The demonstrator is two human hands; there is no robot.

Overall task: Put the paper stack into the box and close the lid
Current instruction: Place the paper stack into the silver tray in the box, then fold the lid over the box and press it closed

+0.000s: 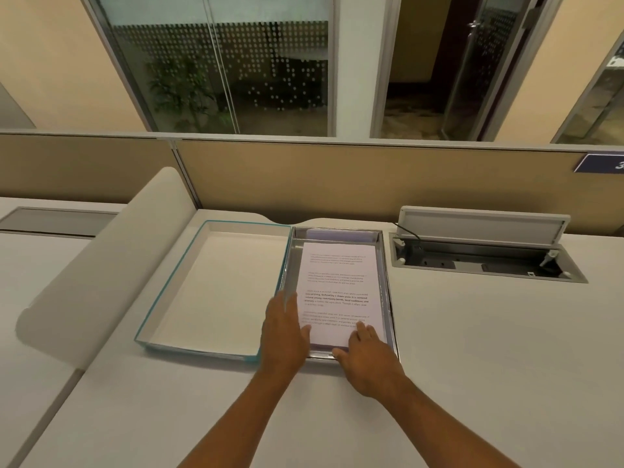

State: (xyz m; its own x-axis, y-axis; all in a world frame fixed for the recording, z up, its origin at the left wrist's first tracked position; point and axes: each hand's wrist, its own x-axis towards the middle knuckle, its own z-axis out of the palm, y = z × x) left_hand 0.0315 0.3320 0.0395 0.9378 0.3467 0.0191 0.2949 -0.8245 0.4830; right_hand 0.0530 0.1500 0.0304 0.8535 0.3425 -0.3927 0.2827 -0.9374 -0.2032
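Resting inside the box [388,265], the paper stack [337,282] lay flat with printed text facing up, its far end short of the box's far wall. The box, with a reflective silvery interior, stood on the pale tabletop [489,349], and its lid [216,285], teal-edged and white inside, lay open and upturned just beside it on the left, touching along one side. The left hand [283,332] lay palm down at the stack's near left edge, its fingers [287,304] extended and held together, pinching nothing. The right hand [366,352] lay palm down on the stack's near right corner, fingers slightly spread, thumb at the box's near rim, likewise gripping nothing. An open cable hatch [483,251] was recessed in the tabletop to the right, well apart from the box.
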